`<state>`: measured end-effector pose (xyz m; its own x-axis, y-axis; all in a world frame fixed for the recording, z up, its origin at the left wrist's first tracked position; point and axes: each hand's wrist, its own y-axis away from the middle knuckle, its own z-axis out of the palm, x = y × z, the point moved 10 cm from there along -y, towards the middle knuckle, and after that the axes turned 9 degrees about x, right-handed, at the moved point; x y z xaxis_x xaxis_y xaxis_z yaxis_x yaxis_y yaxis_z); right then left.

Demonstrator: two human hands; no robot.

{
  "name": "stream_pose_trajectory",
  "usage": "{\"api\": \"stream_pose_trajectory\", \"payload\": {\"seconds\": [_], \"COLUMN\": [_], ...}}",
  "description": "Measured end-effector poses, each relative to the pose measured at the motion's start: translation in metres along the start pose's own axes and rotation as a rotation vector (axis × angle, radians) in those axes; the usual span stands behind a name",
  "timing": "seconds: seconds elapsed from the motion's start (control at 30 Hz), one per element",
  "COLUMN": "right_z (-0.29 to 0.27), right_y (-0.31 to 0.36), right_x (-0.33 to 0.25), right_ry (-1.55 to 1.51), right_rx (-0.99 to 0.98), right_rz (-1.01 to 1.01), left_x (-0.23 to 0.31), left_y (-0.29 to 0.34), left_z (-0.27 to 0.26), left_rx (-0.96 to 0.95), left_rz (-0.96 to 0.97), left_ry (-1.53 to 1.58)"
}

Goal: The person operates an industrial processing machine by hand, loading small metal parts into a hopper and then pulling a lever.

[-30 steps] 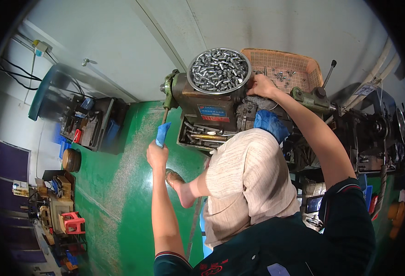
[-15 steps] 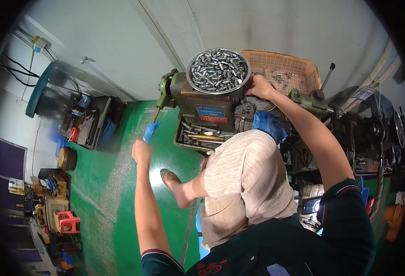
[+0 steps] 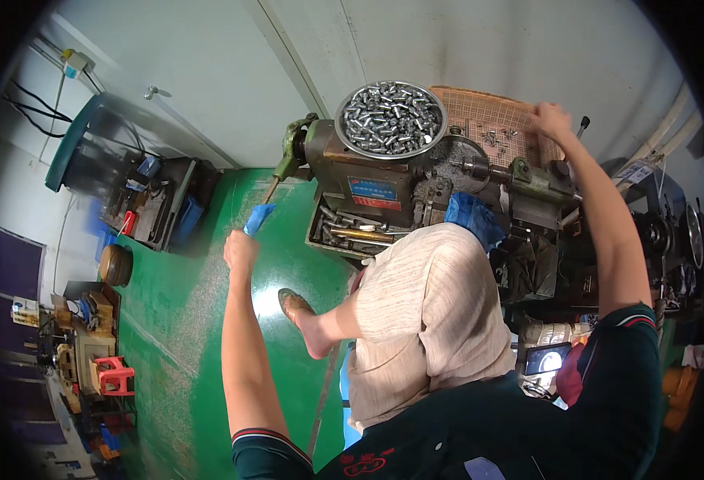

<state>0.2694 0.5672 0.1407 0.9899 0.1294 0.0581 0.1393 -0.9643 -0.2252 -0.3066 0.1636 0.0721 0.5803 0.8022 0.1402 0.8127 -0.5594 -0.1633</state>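
Note:
My left hand is closed around the lower end of a lever wrapped in blue. That lever hangs from a green arm at the left end of a small lathe-like machine. My right hand is raised over the right side of an orange plastic basket, its fingers bent. Whether it holds anything I cannot make out. Several small metal parts lie in the basket. A round steel bowl heaped with short metal pins rests on top of the machine. A chuck shows below the basket.
A black-knobbed lever rises close to my right hand, above the green tailstock. Blue cloth lies by my knee. Under the machine's left part, a tray holds metal rods. A red stool stands at far left.
My right hand has moved right and away from the chuck area, up to the basket's right side. My left hand, still on the lever, has shifted slightly left and up.

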Motion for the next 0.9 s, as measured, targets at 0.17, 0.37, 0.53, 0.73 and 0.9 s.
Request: {"api": "stream_pose_trajectory", "payload": {"seconds": [0.17, 0.37, 0.53, 0.73, 0.9], "right_z": [-0.007, -0.015, -0.029, -0.032, -0.026], "right_y": [0.035, 0.127, 0.173, 0.184, 0.18], "right_x": [0.126, 0.172, 0.153, 0.144, 0.151], "right_ry": [0.07, 0.118, 0.141, 0.159, 0.205], "right_rx": [0.17, 0.392, 0.298, 0.257, 0.154], "right_rz": [0.025, -0.071, -0.072, -0.043, 0.06], "left_x": [0.007, 0.005, -0.004, -0.006, -0.003], "left_y": [0.002, 0.002, -0.003, 0.0, 0.0], "left_z": [0.003, 0.002, 0.006, 0.002, 0.004], "left_rx": [0.006, 0.029, 0.012, -0.015, 0.003], "left_rz": [0.015, 0.042, 0.02, -0.029, 0.009], "left_ry": [-0.007, 0.018, 0.044, 0.034, 0.083]}}
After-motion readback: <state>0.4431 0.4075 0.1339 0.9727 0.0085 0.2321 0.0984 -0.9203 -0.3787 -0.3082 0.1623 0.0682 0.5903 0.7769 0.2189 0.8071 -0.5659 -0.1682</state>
